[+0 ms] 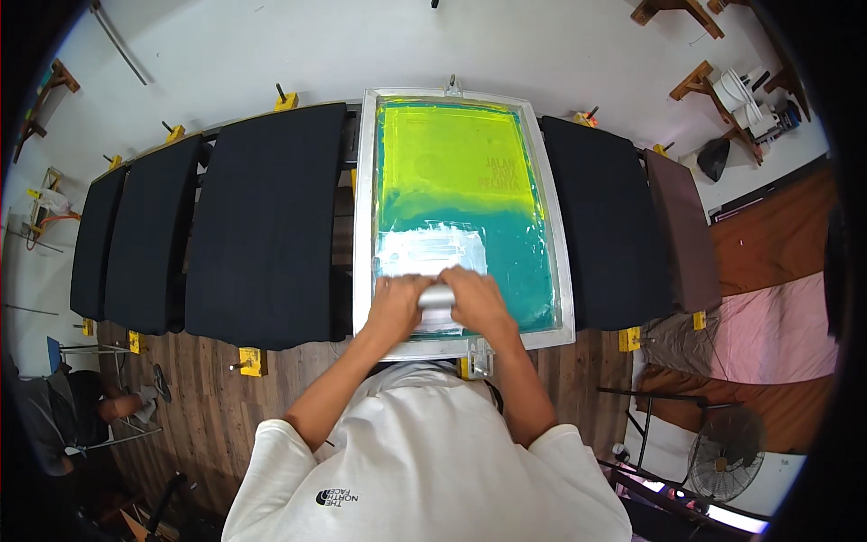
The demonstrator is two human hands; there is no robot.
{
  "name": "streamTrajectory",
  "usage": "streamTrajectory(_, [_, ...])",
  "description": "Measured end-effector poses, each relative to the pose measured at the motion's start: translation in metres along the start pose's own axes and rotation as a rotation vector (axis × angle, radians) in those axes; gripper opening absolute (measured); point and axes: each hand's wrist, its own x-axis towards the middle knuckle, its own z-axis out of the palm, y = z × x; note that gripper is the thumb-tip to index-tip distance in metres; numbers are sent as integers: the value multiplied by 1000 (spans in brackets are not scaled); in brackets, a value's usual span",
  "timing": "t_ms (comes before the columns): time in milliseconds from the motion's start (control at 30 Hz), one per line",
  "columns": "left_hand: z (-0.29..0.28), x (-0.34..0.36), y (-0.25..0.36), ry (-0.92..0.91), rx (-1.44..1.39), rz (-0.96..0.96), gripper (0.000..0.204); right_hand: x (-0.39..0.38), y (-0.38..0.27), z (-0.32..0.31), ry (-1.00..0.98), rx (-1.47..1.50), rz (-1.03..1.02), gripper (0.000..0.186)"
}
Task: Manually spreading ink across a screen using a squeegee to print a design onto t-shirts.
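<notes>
My left hand point(395, 310) and my right hand point(476, 304) are closed side by side around a squeegee point(437, 296), whose light grey handle shows between them. The blade is hidden beneath my hands. It stands over the near part of a silver-framed printing screen point(364, 190), next to a patch of white ink point(438, 247) smeared across the mesh. Yellow-green stain point(442, 149) covers the screen's far half, and teal mesh point(524, 262) shows in the nearer half. Metal clamps point(480, 358) hold the frame at its near edge.
Boards covered in black cloth stand in a row to the left point(266, 226) and right point(610, 226), with a brown board point(683, 239) farther right. Yellow brackets point(254, 361) jut from their ends. A fan point(725, 454) stands lower right; a seated person point(77, 402) is lower left.
</notes>
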Motion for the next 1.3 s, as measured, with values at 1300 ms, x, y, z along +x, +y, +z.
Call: streamTrajectory(1300, [-6, -50, 31, -208, 31, -71, 64, -57, -32, 4, -128, 123, 125, 55])
